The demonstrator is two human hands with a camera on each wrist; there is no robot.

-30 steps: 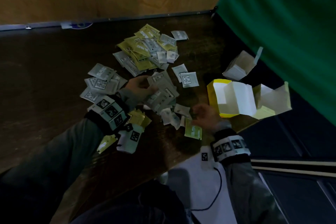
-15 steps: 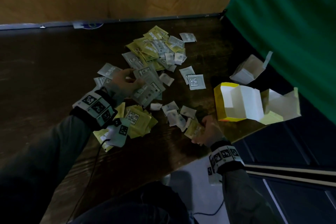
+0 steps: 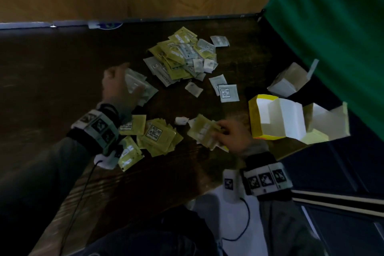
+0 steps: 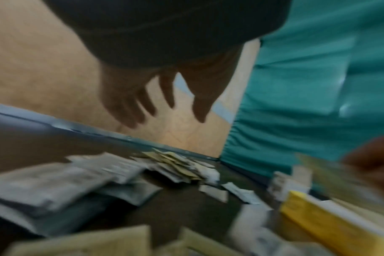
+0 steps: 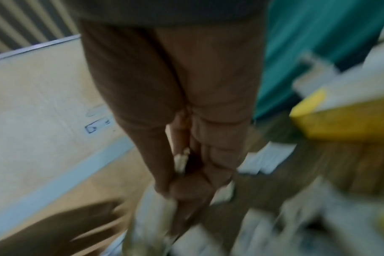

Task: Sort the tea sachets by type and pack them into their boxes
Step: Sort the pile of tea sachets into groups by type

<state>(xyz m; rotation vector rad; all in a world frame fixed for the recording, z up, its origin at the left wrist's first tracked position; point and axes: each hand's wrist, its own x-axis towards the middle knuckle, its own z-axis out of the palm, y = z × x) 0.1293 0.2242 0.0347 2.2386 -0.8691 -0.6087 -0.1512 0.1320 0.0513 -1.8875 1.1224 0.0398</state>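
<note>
Right hand (image 3: 226,135), fingers pinching a sheaf of flat yellow-green paper tea sachets (image 3: 204,131) just left of the open yellow cardboard box (image 3: 254,118). Left hand (image 3: 119,87), fingers spread above grey foil sachets (image 3: 141,87). Best squared edge-on before boxing.

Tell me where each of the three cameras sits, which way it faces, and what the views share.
Head: on the head, looking down at the table; shows both forearms, left hand and right hand.
Left wrist: looks along the left hand's spread fingers toward the wall; the sachets lie below.
Right wrist: looks along the right hand, which pinches yellow sachets; blurred.
Shared: the yellow box and green cloth show in all three.
</note>
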